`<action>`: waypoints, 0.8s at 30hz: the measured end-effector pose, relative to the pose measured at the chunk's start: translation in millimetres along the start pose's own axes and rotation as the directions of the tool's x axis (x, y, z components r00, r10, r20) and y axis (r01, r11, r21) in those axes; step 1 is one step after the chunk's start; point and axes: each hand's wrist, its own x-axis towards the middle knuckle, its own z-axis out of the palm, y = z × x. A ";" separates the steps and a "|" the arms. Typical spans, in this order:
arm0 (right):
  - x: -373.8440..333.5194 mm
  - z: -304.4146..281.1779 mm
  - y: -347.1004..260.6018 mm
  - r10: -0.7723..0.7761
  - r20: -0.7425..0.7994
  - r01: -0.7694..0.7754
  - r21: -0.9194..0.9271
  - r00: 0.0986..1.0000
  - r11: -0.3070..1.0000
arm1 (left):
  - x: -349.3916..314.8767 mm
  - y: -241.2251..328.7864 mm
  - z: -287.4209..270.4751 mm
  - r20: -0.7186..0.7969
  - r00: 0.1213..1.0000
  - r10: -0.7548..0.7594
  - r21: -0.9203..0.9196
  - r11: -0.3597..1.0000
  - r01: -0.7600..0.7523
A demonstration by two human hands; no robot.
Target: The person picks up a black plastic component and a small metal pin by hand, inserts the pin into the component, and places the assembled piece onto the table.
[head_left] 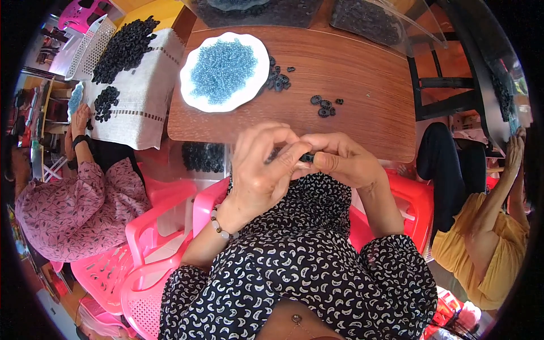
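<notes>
Brown wooden table [362, 85], pink plastic chairs [102, 277]

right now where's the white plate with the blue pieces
In the head view, the white plate sits on the left part of the brown table, beyond the left hand, with dark pieces beside its right edge.

Upper left: a white, perforated plastic basket [90, 48] near a pale woven cloth [152, 79] with brown dashed stripes; beyond, a magenta plastic stool [79, 16]. Lower left: a seated person in a pink patterned top [71, 212]; a pink plastic armchair [99, 277]. Right: a black barred frame [445, 83]; a person in a mustard-yellow top [490, 246].
</notes>
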 end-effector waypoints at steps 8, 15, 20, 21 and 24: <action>-2.6 3.8 13.2 0.034 -0.148 -0.032 0.014 0.988 0.999 | -7.5 -4.5 5.2 0.085 0.996 -0.006 -0.070 0.997 0.012; 3.0 -6.7 21.9 0.091 -0.252 -0.018 0.278 0.964 0.960 | -6.8 -11.9 6.6 0.143 0.965 -0.218 -0.152 0.959 0.239; 1.1 -9.5 9.0 0.110 -0.406 -0.070 0.112 0.907 0.991 | -5.6 -17.1 7.8 0.100 0.966 -0.238 -0.075 0.966 0.245; 1.3 -6.7 3.9 0.055 -0.459 -0.084 -0.041 0.887 0.996 | -6.3 -18.7 9.0 0.099 0.966 -0.238 -0.077 0.966 0.246; 2.2 -9.6 -0.9 -0.043 -0.506 -0.097 -0.248 0.862 0.964 | -6.2 -22.2 11.4 0.073 0.972 -0.222 -0.048 0.973 0.225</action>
